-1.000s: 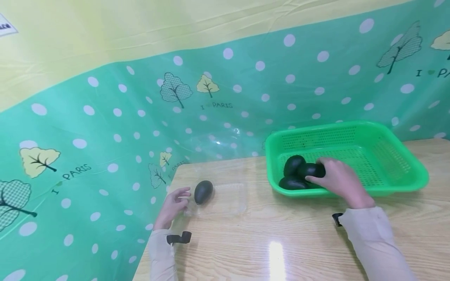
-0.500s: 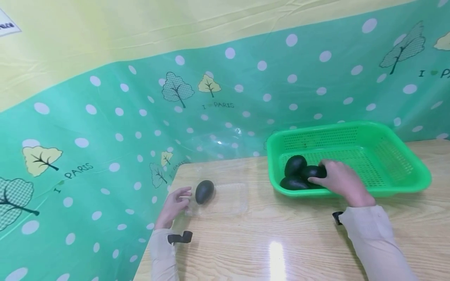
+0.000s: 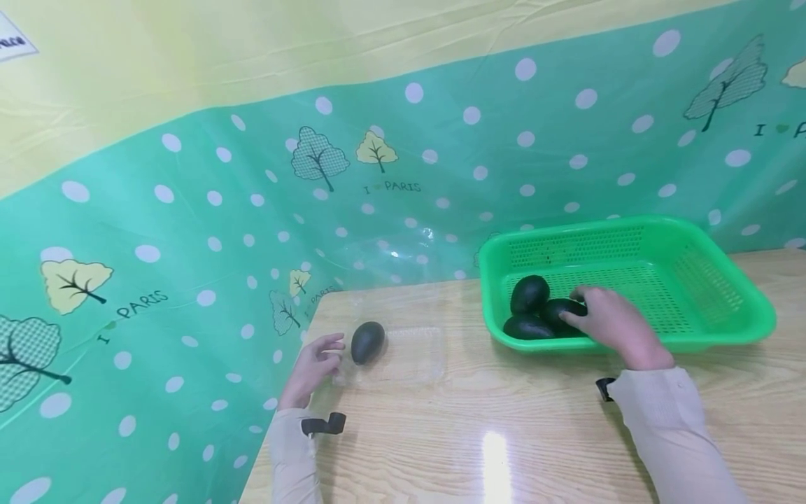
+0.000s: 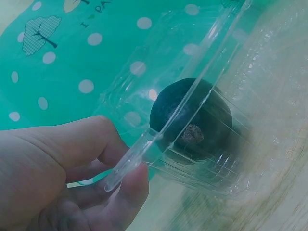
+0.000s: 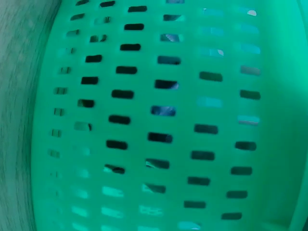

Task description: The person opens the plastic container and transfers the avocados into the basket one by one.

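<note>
Polka-dot green sheeting backs a wooden table [image 3: 441, 434], and left of the green basket [image 3: 743, 318] the left hand [image 3: 313, 369] pinches the rim of a clear plastic tray [image 3: 415, 357] between thumb and curled fingers, with one dark avocado [image 3: 367, 342] sitting in that tray. Over in the basket's left corner, the right hand [image 3: 613, 325] has its fingers curled over one avocado from the pile of three [image 3: 532, 311].
</note>
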`<state>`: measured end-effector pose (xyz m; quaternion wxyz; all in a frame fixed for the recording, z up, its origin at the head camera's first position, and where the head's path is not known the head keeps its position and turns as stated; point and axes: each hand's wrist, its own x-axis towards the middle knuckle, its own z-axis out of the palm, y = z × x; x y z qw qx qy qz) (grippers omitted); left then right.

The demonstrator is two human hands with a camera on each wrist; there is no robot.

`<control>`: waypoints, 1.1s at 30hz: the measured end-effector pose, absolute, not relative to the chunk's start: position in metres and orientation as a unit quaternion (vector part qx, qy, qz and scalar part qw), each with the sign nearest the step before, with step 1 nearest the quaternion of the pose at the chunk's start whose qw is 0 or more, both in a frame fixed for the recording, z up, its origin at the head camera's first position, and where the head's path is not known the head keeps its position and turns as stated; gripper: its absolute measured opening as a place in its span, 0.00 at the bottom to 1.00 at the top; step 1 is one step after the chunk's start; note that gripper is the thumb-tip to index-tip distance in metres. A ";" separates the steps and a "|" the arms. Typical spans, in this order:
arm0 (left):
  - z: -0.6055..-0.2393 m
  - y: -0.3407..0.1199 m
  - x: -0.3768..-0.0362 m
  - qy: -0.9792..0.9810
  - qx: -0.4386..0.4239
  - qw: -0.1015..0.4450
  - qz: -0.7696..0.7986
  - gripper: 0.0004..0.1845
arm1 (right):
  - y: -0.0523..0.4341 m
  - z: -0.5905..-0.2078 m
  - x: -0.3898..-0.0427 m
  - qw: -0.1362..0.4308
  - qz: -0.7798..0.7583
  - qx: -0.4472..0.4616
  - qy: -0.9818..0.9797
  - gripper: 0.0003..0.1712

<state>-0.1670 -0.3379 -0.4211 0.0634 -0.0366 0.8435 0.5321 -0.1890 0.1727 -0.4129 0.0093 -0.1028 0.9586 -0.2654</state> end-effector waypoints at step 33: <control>-0.445 -0.349 -0.180 0.842 -0.036 0.056 0.535 0.31 | 0.075 -0.390 -0.200 -0.102 -0.288 -0.175 0.936 0.31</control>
